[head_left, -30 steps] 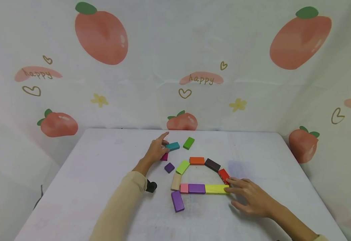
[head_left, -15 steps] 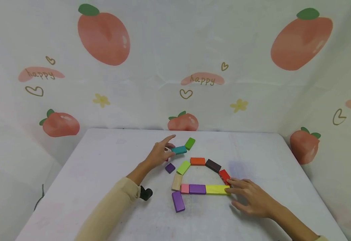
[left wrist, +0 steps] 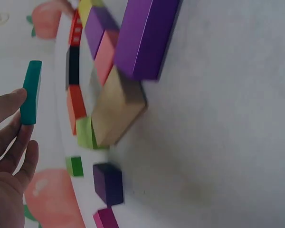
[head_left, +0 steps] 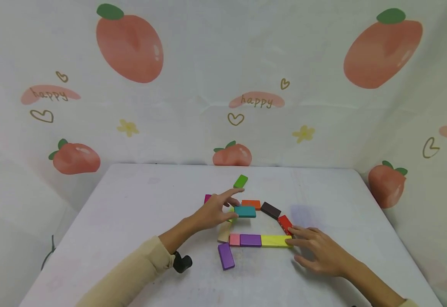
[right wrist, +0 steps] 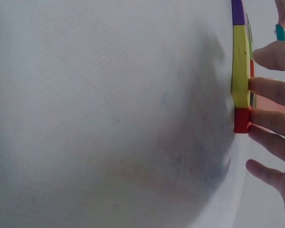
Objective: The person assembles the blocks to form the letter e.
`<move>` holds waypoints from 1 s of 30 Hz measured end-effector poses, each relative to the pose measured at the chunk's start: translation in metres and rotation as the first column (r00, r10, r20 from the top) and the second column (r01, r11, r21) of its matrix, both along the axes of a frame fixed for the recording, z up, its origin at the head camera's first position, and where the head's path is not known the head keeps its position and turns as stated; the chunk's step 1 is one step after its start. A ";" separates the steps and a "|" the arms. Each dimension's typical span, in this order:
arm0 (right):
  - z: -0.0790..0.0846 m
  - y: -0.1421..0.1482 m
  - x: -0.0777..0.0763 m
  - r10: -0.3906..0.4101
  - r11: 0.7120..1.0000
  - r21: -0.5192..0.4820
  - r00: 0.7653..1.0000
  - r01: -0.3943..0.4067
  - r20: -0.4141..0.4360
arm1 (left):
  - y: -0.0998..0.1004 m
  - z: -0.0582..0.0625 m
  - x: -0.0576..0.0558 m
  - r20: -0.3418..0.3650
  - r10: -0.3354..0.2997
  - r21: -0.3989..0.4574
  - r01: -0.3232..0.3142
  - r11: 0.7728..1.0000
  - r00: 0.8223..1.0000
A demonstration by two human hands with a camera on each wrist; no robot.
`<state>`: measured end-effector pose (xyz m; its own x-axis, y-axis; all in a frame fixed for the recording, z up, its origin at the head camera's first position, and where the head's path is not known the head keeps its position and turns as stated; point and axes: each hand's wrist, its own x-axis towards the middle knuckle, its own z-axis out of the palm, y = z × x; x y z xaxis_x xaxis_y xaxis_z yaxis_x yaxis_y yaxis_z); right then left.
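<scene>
My left hand [head_left: 216, 212] pinches a teal block [head_left: 245, 212] by one end between thumb and fingers. The teal block overlaps the near side of the orange block [head_left: 251, 204] in the head view. In the left wrist view it stands apart from the other blocks. Fingertips of my right hand [head_left: 318, 252] rest on the end of the yellow block [head_left: 275, 241] and on the red block [head_left: 284, 224], its fingers extended. A purple block [head_left: 251, 240] and a pink block [head_left: 235, 240] continue the row from the yellow one. The black block [head_left: 271, 210] lies between orange and red.
A wooden block [head_left: 224, 234] and a lime block [left wrist: 85, 134] form the arch's left side. Another purple block [head_left: 226, 256] lies in front. A green block [head_left: 240, 181], a magenta block [head_left: 207, 198] and a dark purple cube [left wrist: 108, 184] lie around the back left.
My left hand has carried the teal block from the back left toward the right and nearer, over the arch's top left. My right hand stays in place.
</scene>
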<state>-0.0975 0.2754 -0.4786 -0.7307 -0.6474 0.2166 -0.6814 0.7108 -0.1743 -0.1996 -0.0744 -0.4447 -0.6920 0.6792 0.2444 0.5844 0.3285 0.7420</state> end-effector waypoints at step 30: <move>0.001 -0.001 0.002 -0.023 1.000 0.003 1.000 0.022 0.021 | -0.004 -0.012 0.074 0.152 -0.235 -0.076 0.249 0.966 0.960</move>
